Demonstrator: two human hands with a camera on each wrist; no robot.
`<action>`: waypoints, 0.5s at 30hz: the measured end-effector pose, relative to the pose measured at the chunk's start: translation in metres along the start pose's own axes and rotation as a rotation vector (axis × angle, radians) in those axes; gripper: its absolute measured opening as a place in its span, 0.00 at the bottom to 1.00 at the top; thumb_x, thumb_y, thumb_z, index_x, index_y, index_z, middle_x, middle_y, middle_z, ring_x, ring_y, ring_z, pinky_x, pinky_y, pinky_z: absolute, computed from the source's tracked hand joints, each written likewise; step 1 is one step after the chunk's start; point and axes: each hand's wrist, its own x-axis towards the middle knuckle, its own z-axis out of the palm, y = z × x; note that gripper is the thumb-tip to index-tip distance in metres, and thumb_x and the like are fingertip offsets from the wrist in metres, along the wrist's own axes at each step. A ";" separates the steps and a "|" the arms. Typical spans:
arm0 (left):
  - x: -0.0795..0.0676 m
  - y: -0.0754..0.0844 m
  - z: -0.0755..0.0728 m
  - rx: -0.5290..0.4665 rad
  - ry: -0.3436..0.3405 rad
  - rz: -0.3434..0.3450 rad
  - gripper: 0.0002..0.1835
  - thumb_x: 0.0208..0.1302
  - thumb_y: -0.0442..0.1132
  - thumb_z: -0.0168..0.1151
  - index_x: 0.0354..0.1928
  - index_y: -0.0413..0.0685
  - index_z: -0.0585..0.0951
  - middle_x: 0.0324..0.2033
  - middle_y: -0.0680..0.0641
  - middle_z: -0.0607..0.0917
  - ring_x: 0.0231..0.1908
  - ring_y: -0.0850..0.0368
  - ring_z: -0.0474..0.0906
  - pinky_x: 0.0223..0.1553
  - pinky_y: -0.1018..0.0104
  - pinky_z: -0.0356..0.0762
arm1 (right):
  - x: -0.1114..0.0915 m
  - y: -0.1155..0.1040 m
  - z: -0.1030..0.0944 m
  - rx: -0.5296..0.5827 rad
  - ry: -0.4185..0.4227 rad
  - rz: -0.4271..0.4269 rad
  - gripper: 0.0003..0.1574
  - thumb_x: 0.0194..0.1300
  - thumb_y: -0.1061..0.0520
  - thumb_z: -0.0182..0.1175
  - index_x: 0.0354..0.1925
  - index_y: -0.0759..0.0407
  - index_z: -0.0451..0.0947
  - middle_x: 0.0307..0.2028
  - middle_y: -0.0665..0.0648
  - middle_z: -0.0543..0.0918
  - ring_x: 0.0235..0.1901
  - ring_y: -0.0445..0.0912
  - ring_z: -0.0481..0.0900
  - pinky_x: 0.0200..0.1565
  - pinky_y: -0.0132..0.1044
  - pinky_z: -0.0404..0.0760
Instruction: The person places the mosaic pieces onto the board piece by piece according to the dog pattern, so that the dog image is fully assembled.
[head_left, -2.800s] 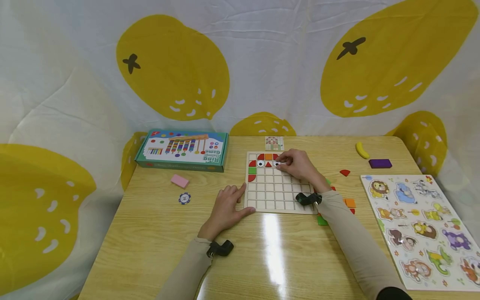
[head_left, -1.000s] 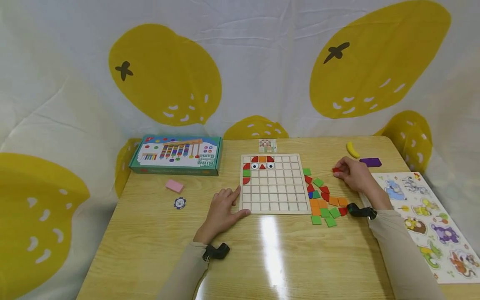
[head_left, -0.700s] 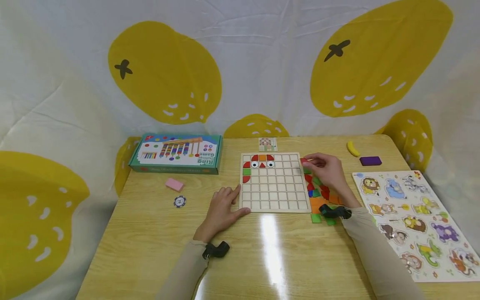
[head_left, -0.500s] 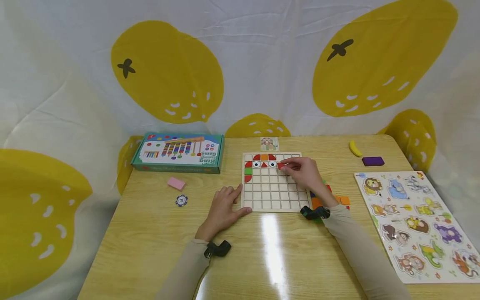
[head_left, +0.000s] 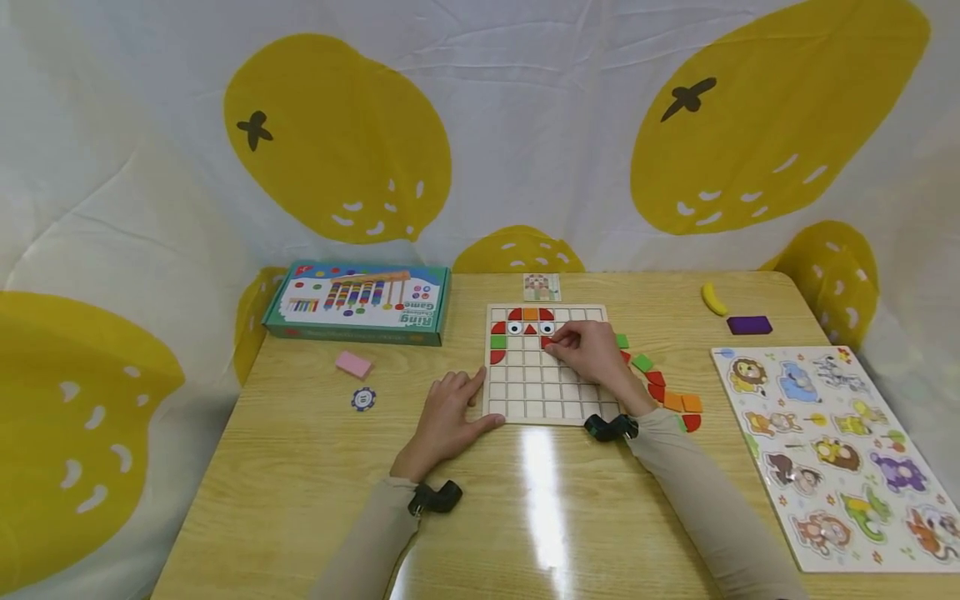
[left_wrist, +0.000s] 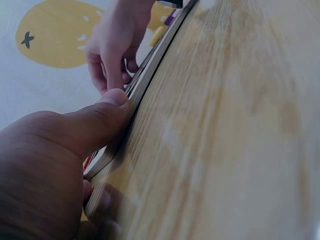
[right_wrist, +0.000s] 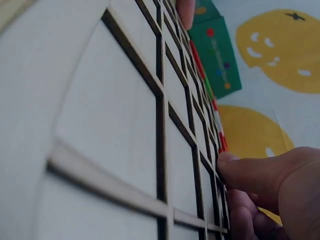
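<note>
A wooden grid board (head_left: 527, 385) lies on the table, its upper-left cells filled with red, orange and green tiles and two eye tiles (head_left: 514, 328). Between thumb and fingers, my right hand (head_left: 592, 354) pinches a small red tile (head_left: 547, 342) at the cell just below the right eye tile; the fingers partly cover it. My left hand (head_left: 448, 421) rests at the board's lower-left corner, index finger against the left edge and thumb (left_wrist: 112, 100) on the near edge. In the right wrist view, the thumb and fingertips of the right hand (right_wrist: 270, 190) touch the grid.
Loose red, green and orange tiles (head_left: 672, 402) lie right of the board, partly behind my right arm. A picture card (head_left: 542, 287) is behind it. Around stand a game box (head_left: 358, 304), pink block (head_left: 354, 365), chip (head_left: 363, 399), toy banana (head_left: 714, 299), purple block (head_left: 749, 325) and animal puzzle (head_left: 840, 458).
After leaving the right eye tile in its cell, my right hand picked up a red tile from the table's right side and carried it left onto the board. The left hand stayed put.
</note>
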 end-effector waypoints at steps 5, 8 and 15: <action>0.000 -0.001 0.000 0.000 0.005 0.002 0.48 0.57 0.70 0.62 0.73 0.49 0.67 0.29 0.57 0.66 0.36 0.60 0.61 0.40 0.63 0.57 | 0.003 -0.001 0.000 -0.005 -0.003 0.004 0.07 0.57 0.52 0.73 0.32 0.54 0.86 0.24 0.49 0.84 0.23 0.41 0.79 0.30 0.38 0.77; 0.000 -0.001 0.000 -0.005 0.010 -0.005 0.48 0.56 0.70 0.63 0.72 0.49 0.67 0.29 0.57 0.66 0.36 0.61 0.61 0.40 0.63 0.57 | 0.002 0.002 -0.007 0.026 -0.026 0.000 0.08 0.59 0.51 0.72 0.34 0.53 0.86 0.27 0.50 0.84 0.26 0.41 0.79 0.31 0.37 0.77; -0.002 -0.001 0.001 -0.014 0.017 0.003 0.48 0.56 0.69 0.64 0.72 0.49 0.68 0.29 0.57 0.65 0.35 0.61 0.60 0.40 0.63 0.56 | -0.031 0.030 -0.066 -0.003 -0.043 0.088 0.19 0.61 0.45 0.70 0.43 0.57 0.84 0.32 0.54 0.84 0.30 0.47 0.80 0.33 0.38 0.79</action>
